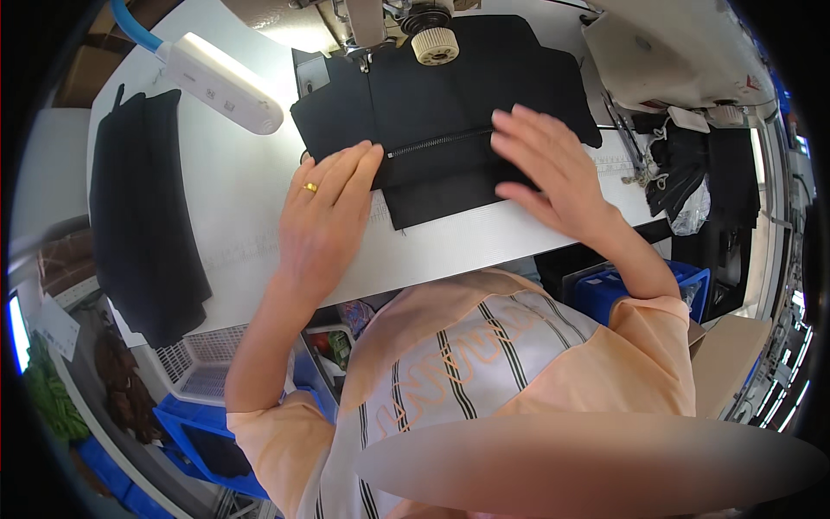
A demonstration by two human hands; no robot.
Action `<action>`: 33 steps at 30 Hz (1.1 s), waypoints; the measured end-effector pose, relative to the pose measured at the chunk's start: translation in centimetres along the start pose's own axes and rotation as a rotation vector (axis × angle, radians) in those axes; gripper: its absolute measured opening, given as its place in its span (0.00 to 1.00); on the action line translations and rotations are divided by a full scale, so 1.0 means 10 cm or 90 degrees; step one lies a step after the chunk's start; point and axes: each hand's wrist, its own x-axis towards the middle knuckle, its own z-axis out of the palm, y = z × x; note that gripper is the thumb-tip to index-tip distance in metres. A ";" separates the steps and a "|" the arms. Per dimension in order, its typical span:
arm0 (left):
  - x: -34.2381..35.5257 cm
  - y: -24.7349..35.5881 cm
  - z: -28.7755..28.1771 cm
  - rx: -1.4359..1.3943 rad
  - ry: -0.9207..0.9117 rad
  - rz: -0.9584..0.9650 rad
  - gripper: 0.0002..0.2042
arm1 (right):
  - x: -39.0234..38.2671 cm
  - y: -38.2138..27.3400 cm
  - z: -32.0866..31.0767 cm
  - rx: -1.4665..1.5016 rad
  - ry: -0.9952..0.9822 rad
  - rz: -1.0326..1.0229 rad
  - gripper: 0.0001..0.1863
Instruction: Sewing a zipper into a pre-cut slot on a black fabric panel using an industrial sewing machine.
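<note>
A black fabric piece [432, 95] lies flat on the white table of a sewing machine [372, 26], its far part under the needle area. Across its middle runs a zipper [441, 141] with dark teeth. My left hand [324, 208], with a gold ring, rests palm down at the fabric's left edge, fingers stretched out and close together near the zipper's end. Over the zipper's right end is my right hand [549, 173], flat with its thumb spread away. Neither hand grips anything that I can see. A lower flap [441, 199] of the fabric lies toward me.
More black fabric pieces [143, 216] are stacked at the table's left. A white lamp [225, 86] on a blue neck reaches over the table. Scissors [627, 138] lie at the right near bundled black cloth [679, 169]. Below stand a white basket [203, 368] and blue crates [596, 294].
</note>
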 end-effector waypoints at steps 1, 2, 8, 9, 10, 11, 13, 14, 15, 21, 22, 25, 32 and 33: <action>0.06 0.00 0.00 0.003 0.022 0.023 0.13 | 0.03 -0.12 0.01 0.095 0.066 -0.095 0.26; 0.14 -0.01 -0.02 -0.016 -0.019 0.020 0.13 | 0.05 -0.23 0.01 0.180 0.014 -0.158 0.23; 0.89 -0.49 -0.20 -0.487 -0.362 -0.216 0.11 | 0.32 -0.48 0.35 0.218 -0.017 -0.176 0.24; 0.94 -0.55 -0.21 -0.551 -0.494 -0.338 0.14 | 0.35 -0.45 0.40 0.166 -0.014 -0.150 0.25; 0.94 -0.58 -0.22 -0.599 -0.498 -0.306 0.14 | 0.39 -0.39 0.45 0.112 -0.009 -0.127 0.26; 0.95 -0.60 -0.21 -0.526 -0.452 -0.311 0.15 | 0.41 -0.34 0.47 0.063 -0.042 -0.130 0.30; 0.96 -0.63 -0.22 -0.449 -0.439 -0.282 0.17 | 0.45 -0.27 0.51 0.067 -0.012 -0.124 0.31; 0.98 -0.64 -0.22 -0.436 -0.438 -0.293 0.17 | 0.47 -0.25 0.51 0.042 -0.044 -0.124 0.33; 1.00 -0.65 -0.22 -0.411 -0.453 -0.278 0.18 | 0.47 -0.25 0.50 0.056 -0.060 -0.122 0.35; 0.98 -0.59 -0.21 -0.465 -0.433 -0.307 0.20 | 0.52 -0.31 0.45 0.083 -0.064 -0.110 0.33; 0.97 -0.58 -0.22 -0.470 -0.421 -0.351 0.21 | 0.51 -0.31 0.46 0.084 -0.066 -0.107 0.33; 0.95 -0.55 -0.24 -0.483 -0.396 -0.364 0.21 | 0.51 -0.29 0.47 0.087 -0.065 -0.108 0.32; 0.92 -0.47 -0.19 -0.480 -0.401 -0.328 0.12 | 0.51 -0.29 0.48 0.090 -0.100 -0.123 0.29; 0.88 -0.47 -0.17 -0.478 -0.390 -0.339 0.08 | 0.50 -0.28 0.48 0.094 -0.119 -0.147 0.28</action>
